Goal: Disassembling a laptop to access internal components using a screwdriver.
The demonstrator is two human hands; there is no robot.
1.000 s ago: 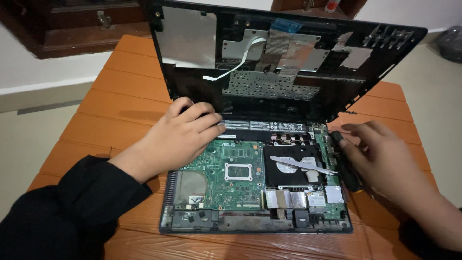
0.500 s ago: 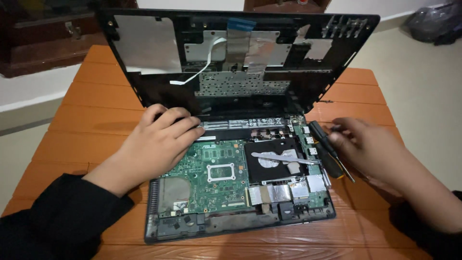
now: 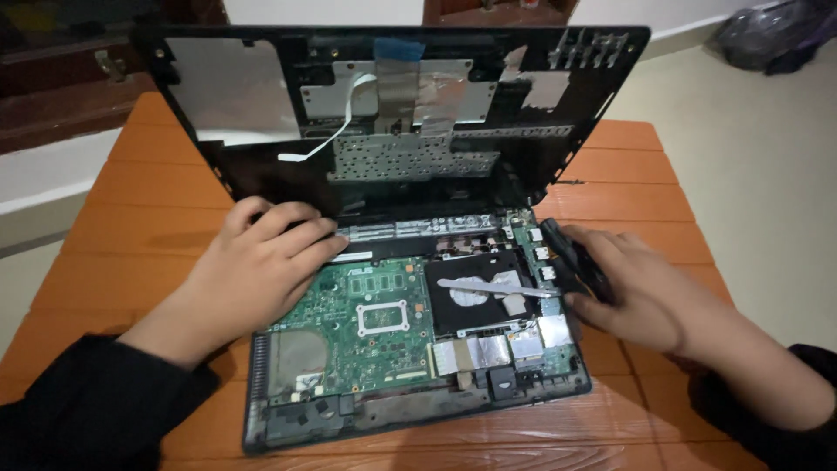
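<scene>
Laptop chassis (image 3: 418,419), surface centre: top cover (image 3: 392,122) lifting off, motherboard (image 3: 366,323) exposed, ribbon cable (image 3: 336,131) w/ cover. Left hand (image 3: 261,270) grip spread, pressing chassis; right hand (image 3: 636,288) pinching black tool (image 3: 571,262).

Slatted orange wooden table (image 3: 131,253), matt; green circuit board (image 3: 366,314); shiny foil patches (image 3: 475,353); black plastic casing (image 3: 261,148)
</scene>
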